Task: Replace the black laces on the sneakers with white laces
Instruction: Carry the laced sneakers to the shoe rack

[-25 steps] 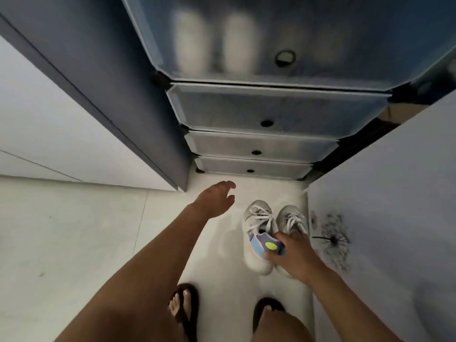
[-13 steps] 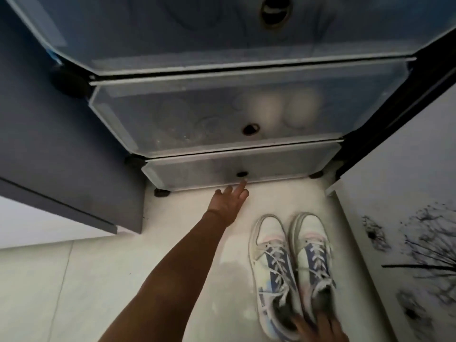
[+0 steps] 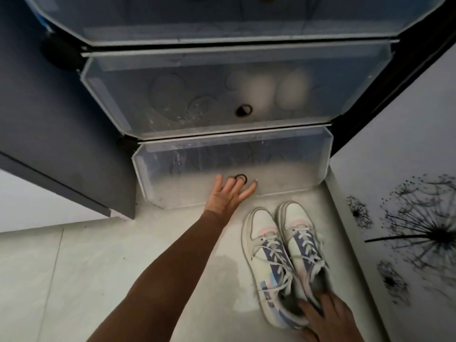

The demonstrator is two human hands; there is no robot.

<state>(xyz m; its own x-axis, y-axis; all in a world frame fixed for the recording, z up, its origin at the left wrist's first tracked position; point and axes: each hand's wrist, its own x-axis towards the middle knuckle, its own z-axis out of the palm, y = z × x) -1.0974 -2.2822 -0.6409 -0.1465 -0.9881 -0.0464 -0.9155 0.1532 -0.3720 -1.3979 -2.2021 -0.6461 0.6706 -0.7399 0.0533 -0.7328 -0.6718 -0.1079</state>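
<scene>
A pair of white sneakers with blue and pastel panels stands side by side on the pale floor, toes toward the cabinet: the left sneaker point(image 3: 264, 245) and the right sneaker point(image 3: 298, 228). Both carry white laces. My right hand point(image 3: 330, 317) grips the pair at the heels, fingers tucked into the openings. My left hand point(image 3: 228, 196) reaches forward with fingers spread on the translucent bottom door point(image 3: 283, 174) of the shoe cabinet. One fingertip is at the door's black ring hole point(image 3: 241, 178).
Above the bottom door, a frosted compartment point(image 3: 172, 70) shows pale shoes point(image 3: 261, 90) behind it. A dark grey cabinet side point(image 3: 49, 119) stands at the left. A white panel with a dandelion print point(image 3: 407, 230) closes in on the right, close beside the sneakers.
The view has dropped closer to the floor. My left hand moved forward from the air onto the bottom door's ring hole. My right hand stays on the sneakers' heels.
</scene>
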